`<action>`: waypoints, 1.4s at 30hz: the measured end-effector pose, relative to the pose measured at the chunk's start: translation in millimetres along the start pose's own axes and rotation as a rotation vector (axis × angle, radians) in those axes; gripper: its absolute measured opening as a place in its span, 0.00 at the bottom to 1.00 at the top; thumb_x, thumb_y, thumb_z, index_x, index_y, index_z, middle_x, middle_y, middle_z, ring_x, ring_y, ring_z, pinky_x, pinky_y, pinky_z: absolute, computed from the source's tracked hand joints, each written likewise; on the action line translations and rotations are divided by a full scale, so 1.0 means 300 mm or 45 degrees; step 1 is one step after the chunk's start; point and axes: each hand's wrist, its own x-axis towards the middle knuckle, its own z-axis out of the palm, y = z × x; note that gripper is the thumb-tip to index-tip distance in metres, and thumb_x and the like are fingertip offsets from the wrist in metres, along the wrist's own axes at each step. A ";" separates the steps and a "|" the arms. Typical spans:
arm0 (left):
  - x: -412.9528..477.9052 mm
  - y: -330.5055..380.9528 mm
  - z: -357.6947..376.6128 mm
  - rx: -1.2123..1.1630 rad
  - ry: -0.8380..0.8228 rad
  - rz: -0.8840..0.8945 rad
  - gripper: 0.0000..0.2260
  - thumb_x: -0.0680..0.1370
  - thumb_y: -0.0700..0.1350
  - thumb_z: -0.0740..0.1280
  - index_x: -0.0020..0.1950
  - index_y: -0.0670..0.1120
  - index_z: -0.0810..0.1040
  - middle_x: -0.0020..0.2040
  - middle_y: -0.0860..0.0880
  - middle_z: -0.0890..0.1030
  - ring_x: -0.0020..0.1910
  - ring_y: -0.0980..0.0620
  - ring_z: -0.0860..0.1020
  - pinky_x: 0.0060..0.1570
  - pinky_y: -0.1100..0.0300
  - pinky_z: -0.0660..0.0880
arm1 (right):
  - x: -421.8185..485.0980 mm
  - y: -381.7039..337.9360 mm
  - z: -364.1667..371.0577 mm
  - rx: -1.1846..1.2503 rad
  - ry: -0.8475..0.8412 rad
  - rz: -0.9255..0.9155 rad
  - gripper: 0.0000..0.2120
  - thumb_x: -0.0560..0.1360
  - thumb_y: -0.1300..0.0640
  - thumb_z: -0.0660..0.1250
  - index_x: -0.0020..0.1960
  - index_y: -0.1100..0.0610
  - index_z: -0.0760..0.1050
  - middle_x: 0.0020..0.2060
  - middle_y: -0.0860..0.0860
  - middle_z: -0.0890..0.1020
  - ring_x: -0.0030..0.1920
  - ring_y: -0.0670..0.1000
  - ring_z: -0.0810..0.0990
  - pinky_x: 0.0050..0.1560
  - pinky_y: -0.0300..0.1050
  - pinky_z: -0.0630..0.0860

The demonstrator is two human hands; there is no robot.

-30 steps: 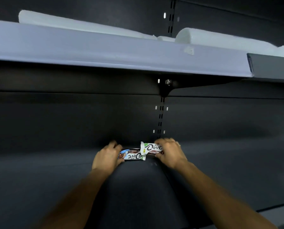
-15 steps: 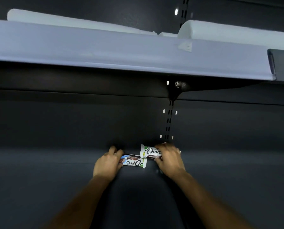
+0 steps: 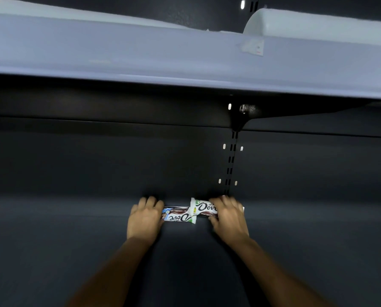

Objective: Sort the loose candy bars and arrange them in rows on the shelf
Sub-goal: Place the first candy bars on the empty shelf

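Two Dove candy bars lie on the dark shelf near its back wall. The left bar has its logo upside down, and my left hand grips its left end. The right bar reads upright and overlaps the left bar's right end. My right hand covers its right half, thumb at the front edge and fingers over the top. Both bars rest flat on the shelf surface.
An upper shelf with a pale front lip juts out overhead. White foam rolls lie on it. A slotted upright runs down the back wall just behind the right bar.
Both hands and the bars have stayed near the back wall. The right hand has slid further over the right bar, hiding more of its logo. My head has tilted, shifting the view.
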 end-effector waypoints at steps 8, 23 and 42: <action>-0.012 -0.010 0.023 -0.082 0.017 -0.014 0.16 0.57 0.48 0.81 0.40 0.49 0.79 0.39 0.50 0.77 0.37 0.47 0.76 0.31 0.57 0.73 | -0.014 0.013 0.016 0.036 0.056 0.016 0.19 0.61 0.59 0.76 0.51 0.53 0.78 0.44 0.50 0.79 0.45 0.55 0.76 0.49 0.50 0.72; -0.014 0.019 0.003 -0.299 0.073 -0.034 0.17 0.62 0.42 0.75 0.49 0.47 0.79 0.44 0.48 0.78 0.44 0.44 0.75 0.40 0.54 0.75 | -0.027 0.023 0.010 0.081 0.150 0.029 0.19 0.62 0.58 0.76 0.51 0.52 0.78 0.45 0.49 0.78 0.47 0.55 0.75 0.49 0.50 0.71; -0.001 0.239 -0.093 -0.873 0.071 0.012 0.10 0.77 0.48 0.63 0.57 0.48 0.75 0.51 0.50 0.80 0.50 0.50 0.78 0.43 0.61 0.69 | 0.044 -0.094 -0.099 1.131 0.084 0.664 0.18 0.66 0.49 0.76 0.47 0.57 0.72 0.38 0.49 0.79 0.40 0.47 0.80 0.42 0.39 0.77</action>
